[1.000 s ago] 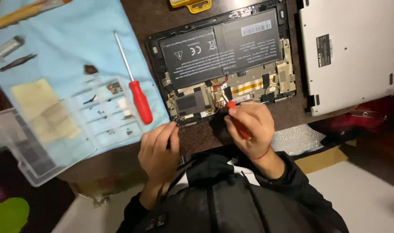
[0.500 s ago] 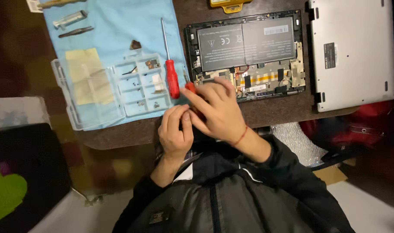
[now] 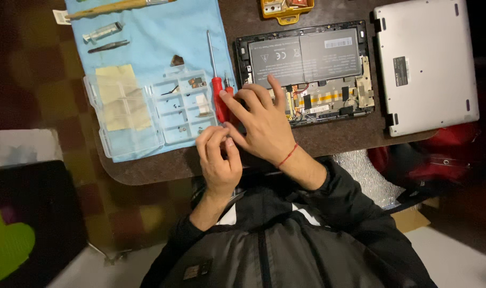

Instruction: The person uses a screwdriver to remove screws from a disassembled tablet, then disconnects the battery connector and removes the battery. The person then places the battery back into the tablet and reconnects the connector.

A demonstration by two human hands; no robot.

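My right hand (image 3: 261, 125), with a red string at the wrist, hovers over the table edge between the parts box and the opened laptop base (image 3: 360, 88). A small red screwdriver (image 3: 228, 89) sticks out past its fingertips, and the hand appears to hold it. Just below, my left hand (image 3: 219, 160) has its fingertips pinched together against the right thumb; whatever is between them is too small to see. A larger red-handled screwdriver (image 3: 218, 98) lies on the blue cloth (image 3: 158, 32) beside them.
A clear compartment box (image 3: 147, 109) with small screws and its open lid sits on the cloth. Tweezers (image 3: 108, 46), a metal cylinder (image 3: 102, 33) and a wooden-handled tool (image 3: 115, 7) lie further back. A silver laptop cover (image 3: 427, 64) is at the right, a yellow item (image 3: 285, 10) at the top.
My right hand has left the laptop's circuit board and moved left with the small screwdriver, meeting my left hand near the parts box. The camera view has shifted.
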